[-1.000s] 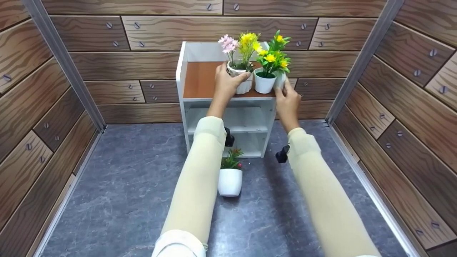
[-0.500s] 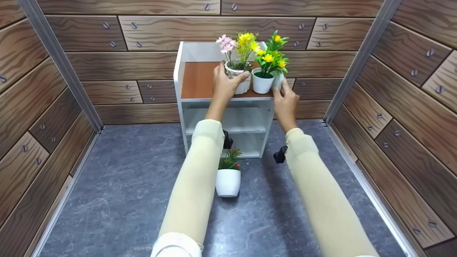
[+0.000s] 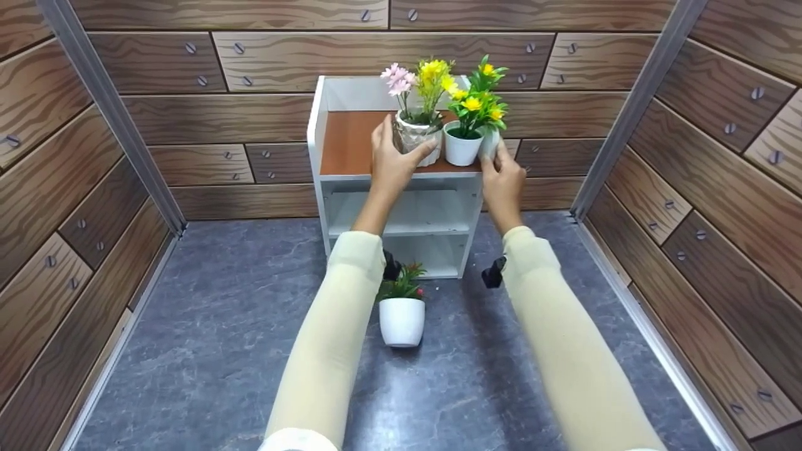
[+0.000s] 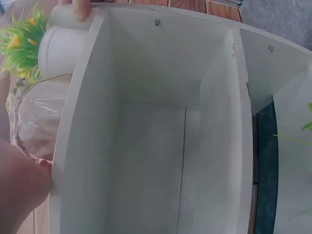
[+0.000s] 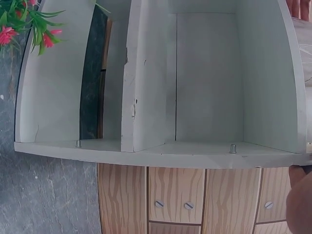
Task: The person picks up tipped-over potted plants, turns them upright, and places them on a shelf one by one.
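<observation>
Nearest to me, low in the centre of the head view, a small white pot with red-flowered greenery (image 3: pixel 401 318) stands on the grey marbled floor (image 3: pixel 207 351), just in front of the white shelf unit (image 3: pixel 326 207) and between my two cream sleeves. In the right wrist view the same red blooms (image 5: pixel 29 27) show at the upper left of the frame, beside the unit's bare white compartments.

Further up the frame, my left hand (image 3: pixel 390 164) is at the front edge of the brown top shelf (image 3: pixel 348 141), thumb and fingers spread and curved around the ribbed white pot with pink and yellow flowers (image 3: pixel 416 133). The thumb lies against the pot's front and the fingers reach along its left side, so I read it as a loose grasp on that pot. The left wrist view shows this pot (image 4: pixel 36 119) wrapped in clear film at the left edge, close by my palm.

My right hand (image 3: pixel 503 178) is at the right corner of the same shelf, fingertips pinching a small white pot (image 3: pixel 490 143) largely hidden behind leaves. Just left of it, between my hands, stands the plain white pot with yellow flowers (image 3: pixel 462 143), touching or nearly touching its neighbours.

Behind everything, in the upper frame, is the wood-grain panel wall (image 3: pixel 250 62) with its metal screws.
</observation>
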{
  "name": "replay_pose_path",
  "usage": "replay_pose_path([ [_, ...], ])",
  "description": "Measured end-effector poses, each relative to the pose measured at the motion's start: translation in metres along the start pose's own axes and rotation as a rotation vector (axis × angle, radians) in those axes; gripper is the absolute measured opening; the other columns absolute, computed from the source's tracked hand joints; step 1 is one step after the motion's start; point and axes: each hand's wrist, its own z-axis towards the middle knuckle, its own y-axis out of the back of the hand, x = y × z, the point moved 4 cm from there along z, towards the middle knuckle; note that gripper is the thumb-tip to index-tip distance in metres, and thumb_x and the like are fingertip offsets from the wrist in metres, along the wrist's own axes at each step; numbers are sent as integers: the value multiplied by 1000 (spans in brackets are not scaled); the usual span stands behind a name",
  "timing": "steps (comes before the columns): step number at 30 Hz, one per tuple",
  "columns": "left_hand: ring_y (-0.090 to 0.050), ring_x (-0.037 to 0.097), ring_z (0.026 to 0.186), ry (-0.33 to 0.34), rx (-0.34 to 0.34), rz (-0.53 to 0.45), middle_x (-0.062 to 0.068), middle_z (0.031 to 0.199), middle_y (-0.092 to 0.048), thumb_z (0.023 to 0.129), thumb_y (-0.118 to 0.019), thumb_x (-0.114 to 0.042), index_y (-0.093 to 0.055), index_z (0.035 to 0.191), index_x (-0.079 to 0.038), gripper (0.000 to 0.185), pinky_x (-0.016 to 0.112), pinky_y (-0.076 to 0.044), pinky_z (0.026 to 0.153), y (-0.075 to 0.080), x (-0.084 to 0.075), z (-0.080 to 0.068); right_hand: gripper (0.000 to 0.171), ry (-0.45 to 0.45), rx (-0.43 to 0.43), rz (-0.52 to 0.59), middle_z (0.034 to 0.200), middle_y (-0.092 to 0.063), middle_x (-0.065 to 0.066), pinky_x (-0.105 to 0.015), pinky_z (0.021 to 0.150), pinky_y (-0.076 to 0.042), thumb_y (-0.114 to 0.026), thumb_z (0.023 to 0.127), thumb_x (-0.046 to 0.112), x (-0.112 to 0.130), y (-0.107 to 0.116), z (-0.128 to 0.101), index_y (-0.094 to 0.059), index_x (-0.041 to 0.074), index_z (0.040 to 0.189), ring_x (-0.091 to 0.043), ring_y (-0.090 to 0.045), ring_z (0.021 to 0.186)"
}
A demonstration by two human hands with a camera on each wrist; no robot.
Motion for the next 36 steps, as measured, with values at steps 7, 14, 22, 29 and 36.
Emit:
replay_pose_path([
  [7, -31, 28, 149, -24, -32, -67, 14, 162, -26, 79, -85, -46, -24, 161, -12, 107, 43, -31, 121, 16, 6, -24, 47, -14, 10, 18, 129, -64, -23, -40, 103, -51, -64, 97, 7, -1, 1, 2, -55, 0, 142, -28, -63, 122],
  [14, -33, 28, 148, -69, -38, -209, 13, 159, -29, 82, -84, -37, -25, 160, -8, 101, 35, -30, 122, 33, 10, -54, 47, -11, 4, 4, 129, -64, -21, -41, 103, -51, -64, 97, 9, 0, 5, 4, -55, 1, 142, -27, -63, 122],
  [22, -34, 27, 145, -56, -32, -291, 15, 158, -30, 86, -81, -28, -27, 158, -4, 94, 34, -27, 123, 49, 31, -89, 47, -31, 11, 23, 131, -63, -21, -39, 104, -50, -63, 96, 6, -2, 3, 1, -55, 1, 142, -27, -62, 124],
  [29, -37, 30, 145, -16, -21, -363, 18, 155, -34, 88, -79, -28, -30, 158, -5, 89, 37, -28, 123, 60, 53, -130, 46, -26, 11, 45, 131, -63, -21, -40, 104, -50, -64, 96, 4, -2, 0, 1, -56, -1, 141, -29, -62, 124],
  [36, -35, 36, 145, 27, 11, -390, 22, 154, -34, 87, -80, -37, -29, 157, -2, 94, 44, -27, 123, 62, 74, -167, 46, -28, 22, 55, 131, -63, -22, -39, 105, -50, -62, 97, 5, -1, 0, 0, -54, -2, 142, -29, -62, 123],
])
